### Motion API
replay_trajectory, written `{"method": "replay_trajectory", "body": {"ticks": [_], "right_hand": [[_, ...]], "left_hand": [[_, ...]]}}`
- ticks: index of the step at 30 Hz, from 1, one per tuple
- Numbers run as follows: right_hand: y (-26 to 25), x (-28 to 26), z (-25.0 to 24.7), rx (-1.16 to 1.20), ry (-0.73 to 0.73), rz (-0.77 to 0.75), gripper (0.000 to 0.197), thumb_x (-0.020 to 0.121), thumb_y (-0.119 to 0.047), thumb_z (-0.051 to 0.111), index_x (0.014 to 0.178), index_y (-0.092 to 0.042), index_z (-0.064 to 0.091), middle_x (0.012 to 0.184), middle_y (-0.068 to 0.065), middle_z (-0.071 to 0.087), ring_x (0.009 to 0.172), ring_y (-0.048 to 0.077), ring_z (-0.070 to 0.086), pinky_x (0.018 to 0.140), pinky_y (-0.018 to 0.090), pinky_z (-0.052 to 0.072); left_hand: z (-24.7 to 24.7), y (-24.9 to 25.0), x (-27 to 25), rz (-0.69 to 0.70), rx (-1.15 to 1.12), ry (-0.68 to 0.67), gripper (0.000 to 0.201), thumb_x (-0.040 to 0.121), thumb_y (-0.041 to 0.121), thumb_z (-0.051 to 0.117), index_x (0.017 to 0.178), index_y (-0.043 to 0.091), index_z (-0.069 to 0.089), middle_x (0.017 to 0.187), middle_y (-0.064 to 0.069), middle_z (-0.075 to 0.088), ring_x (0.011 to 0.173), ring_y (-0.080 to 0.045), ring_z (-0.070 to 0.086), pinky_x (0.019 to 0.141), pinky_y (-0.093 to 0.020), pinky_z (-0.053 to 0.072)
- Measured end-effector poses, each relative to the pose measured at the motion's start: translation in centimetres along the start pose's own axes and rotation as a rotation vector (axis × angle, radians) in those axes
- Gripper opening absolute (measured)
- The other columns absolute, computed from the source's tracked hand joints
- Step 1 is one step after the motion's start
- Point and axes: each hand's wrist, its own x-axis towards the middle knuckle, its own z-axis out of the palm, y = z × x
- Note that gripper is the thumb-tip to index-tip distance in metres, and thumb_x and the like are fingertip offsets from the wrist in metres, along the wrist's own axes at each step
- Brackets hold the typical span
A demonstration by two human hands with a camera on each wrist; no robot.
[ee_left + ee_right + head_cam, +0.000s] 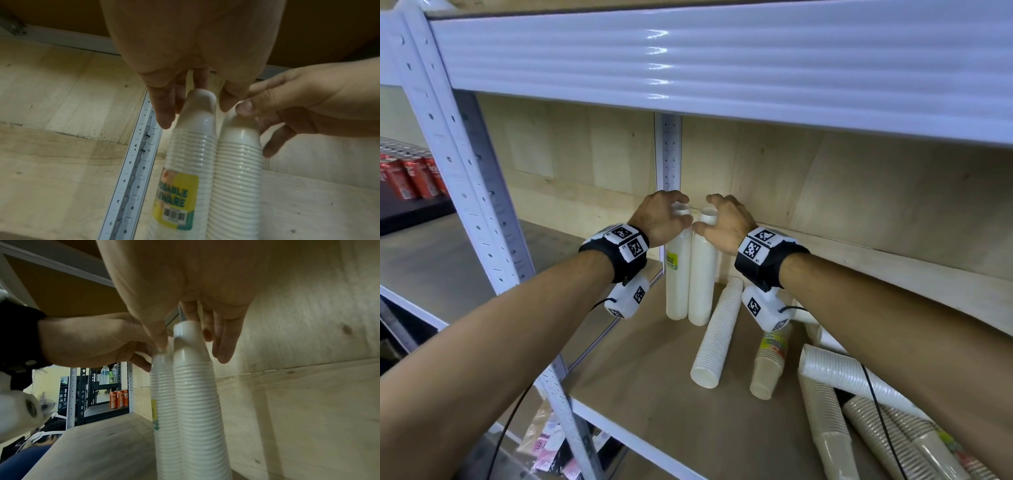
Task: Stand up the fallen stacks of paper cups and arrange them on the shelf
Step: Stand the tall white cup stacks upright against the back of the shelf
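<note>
Two white cup stacks stand upright side by side in the shelf's back left corner. The left stack (677, 281) (191, 146) carries a yellow label, and the fingers of my left hand (677, 212) (197, 105) curl round its top cup. My right hand (709, 216) (189, 344) grips the top of the plain right stack (702, 281) (197, 394) in the same way. A fallen white stack (717, 332) leans against the right stack's foot. A beige labelled stack (770, 359) and several more fallen stacks (842, 377) lie to the right.
The brown shelf board (640, 383) shows bare in front of the upright stacks. The white upper shelf (722, 61) hangs close above my hands. A perforated white post (465, 171) stands at the left, with red cans (410, 174) beyond it. Packets (544, 445) lie below.
</note>
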Motion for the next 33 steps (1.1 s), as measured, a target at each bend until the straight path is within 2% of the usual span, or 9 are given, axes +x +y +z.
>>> {"method": "replay_trajectory", "body": {"ticks": [4, 9, 11, 15, 22, 25, 27, 30, 33], "right_hand": [[-0.2, 0.2, 0.0, -0.023, 0.018, 0.003, 0.051, 0.091, -0.027, 0.064, 0.136, -0.01, 0.048, 0.131, 0.01, 0.056, 0.111, 0.027, 0.057, 0.079, 0.028, 0.046], [-0.4, 0.2, -0.3, -0.011, -0.048, -0.033, 0.047, 0.09, -0.01, 0.056, 0.137, -0.011, 0.048, 0.131, 0.011, 0.055, 0.114, 0.028, 0.056, 0.086, 0.03, 0.047], [-0.5, 0.1, -0.4, 0.018, -0.058, -0.03, 0.05, 0.09, -0.011, 0.057, 0.139, -0.013, 0.047, 0.135, 0.01, 0.054, 0.117, 0.027, 0.055, 0.086, 0.029, 0.046], [-0.6, 0.3, -0.1, 0.045, -0.008, 0.007, 0.05, 0.091, -0.028, 0.062, 0.137, -0.015, 0.047, 0.134, 0.005, 0.056, 0.115, 0.025, 0.057, 0.082, 0.026, 0.043], [0.0, 0.7, -0.1, 0.062, -0.037, -0.001, 0.044, 0.092, -0.016, 0.057, 0.136, -0.017, 0.05, 0.133, 0.009, 0.056, 0.113, 0.026, 0.056, 0.079, 0.025, 0.041], [0.2, 0.8, -0.1, 0.085, -0.009, 0.054, 0.053, 0.089, -0.032, 0.065, 0.137, -0.017, 0.049, 0.13, 0.006, 0.057, 0.11, 0.025, 0.058, 0.08, 0.027, 0.043], [0.2, 1.0, 0.1, 0.076, 0.005, 0.077, 0.052, 0.086, -0.039, 0.069, 0.129, -0.014, 0.054, 0.118, 0.005, 0.061, 0.097, 0.023, 0.059, 0.074, 0.027, 0.043], [0.4, 1.3, 0.4, 0.105, 0.003, 0.076, 0.037, 0.086, -0.03, 0.068, 0.118, -0.015, 0.06, 0.107, 0.003, 0.063, 0.092, 0.022, 0.061, 0.066, 0.025, 0.041], [0.5, 1.4, 0.4, 0.125, -0.029, 0.074, 0.037, 0.085, -0.022, 0.064, 0.121, -0.017, 0.059, 0.114, 0.004, 0.062, 0.094, 0.022, 0.058, 0.07, 0.026, 0.041]], "left_hand": [[-0.2, -0.3, 0.2, 0.002, 0.007, 0.001, 0.033, 0.092, 0.022, 0.059, 0.124, 0.013, 0.061, 0.122, -0.009, 0.065, 0.109, -0.027, 0.059, 0.086, -0.026, 0.044], [-0.4, -0.8, 0.6, -0.028, -0.029, 0.013, 0.038, 0.089, 0.032, 0.068, 0.123, 0.014, 0.062, 0.118, -0.008, 0.066, 0.099, -0.021, 0.059, 0.082, -0.023, 0.042], [-0.4, -1.0, 0.8, -0.039, -0.054, -0.005, 0.037, 0.088, 0.032, 0.069, 0.122, 0.018, 0.062, 0.117, -0.006, 0.065, 0.097, -0.019, 0.056, 0.081, -0.023, 0.042], [-0.1, -1.3, 1.0, -0.046, -0.087, -0.013, 0.034, 0.088, 0.026, 0.069, 0.12, 0.017, 0.061, 0.113, -0.005, 0.063, 0.096, -0.021, 0.058, 0.077, -0.024, 0.042], [0.3, -1.8, 1.3, -0.052, -0.136, 0.039, 0.036, 0.085, 0.029, 0.074, 0.114, 0.011, 0.062, 0.109, -0.009, 0.066, 0.093, -0.025, 0.061, 0.077, -0.031, 0.052], [0.4, -1.8, 1.4, -0.046, -0.152, 0.041, 0.036, 0.084, 0.03, 0.075, 0.112, 0.012, 0.063, 0.107, -0.01, 0.067, 0.094, -0.027, 0.063, 0.078, -0.036, 0.056], [0.4, -1.8, 1.4, -0.044, -0.149, 0.048, 0.036, 0.083, 0.03, 0.075, 0.112, 0.012, 0.063, 0.106, -0.009, 0.067, 0.093, -0.025, 0.063, 0.077, -0.032, 0.054], [0.5, -1.8, 1.3, -0.049, -0.155, 0.054, 0.039, 0.083, 0.031, 0.076, 0.114, 0.011, 0.063, 0.108, -0.008, 0.066, 0.096, -0.024, 0.062, 0.08, -0.033, 0.055], [0.5, -1.7, 1.3, -0.055, -0.159, 0.056, 0.041, 0.083, 0.031, 0.075, 0.116, 0.01, 0.062, 0.11, -0.01, 0.066, 0.097, -0.025, 0.062, 0.081, -0.035, 0.055]]}}
